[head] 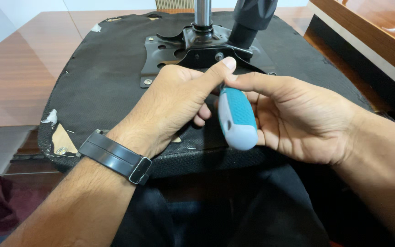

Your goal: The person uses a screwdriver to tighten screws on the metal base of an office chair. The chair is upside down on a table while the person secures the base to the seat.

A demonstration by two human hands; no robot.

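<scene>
Screwdriver [237,120] with a teal-and-white handle lies across both hands, over the near part of an upturned office-chair seat [101,87]; its shaft runs forward under the fingers and its tip is hidden, so what it bears on cannot be told. The right hand [298,119] cups the handle from the side, fingers half curled and the forefinger stretched along the front end; the left hand [174,103] is closed about the front of the tool, thumb lying over the top toward the black metal mounting plate [170,55]; a dark wristband [115,156] sits on that wrist.

The handle looks stiff plastic with a dimpled teal grip band, so it should hold well in a dry palm; the smooth white butt end seems the more slippery part, and the textured middle is the better place to grasp. The tool is likely light and sturdy, not fragile.

The seat underside is covered in thin black fabric, torn at the edges; it probably gives a little under pressure, while the plate, with its bolt [148,82] and gas-lift column [202,13], looks rigid. All rests on a reddish wooden table [19,68].
</scene>
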